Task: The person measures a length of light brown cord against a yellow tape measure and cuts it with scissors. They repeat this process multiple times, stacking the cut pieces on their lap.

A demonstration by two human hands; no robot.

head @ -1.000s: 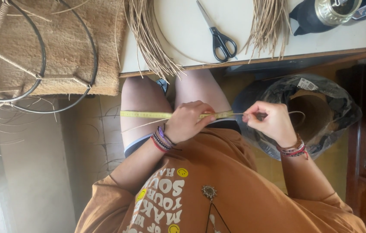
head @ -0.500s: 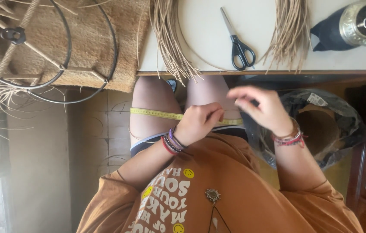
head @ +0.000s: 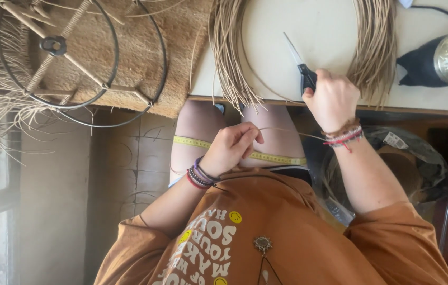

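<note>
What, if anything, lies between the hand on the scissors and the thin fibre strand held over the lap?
Nothing visible does. The right hand grips the scissors at the table's edge; the left hand pinches the strand, with open space between.

At upper centre the scissors [head: 302, 66] show bright, smooth metal blades and matt black plastic handles on a smooth, matt pale desk [head: 308, 37]. The raffia bundles [head: 229, 58] look dry, fibrous and rough. Upper left, a thin dark wire frame [head: 76, 58] lies on coarse woven matting [head: 144, 31]. The yellow tape measure [head: 218, 145] looks smooth.
</note>
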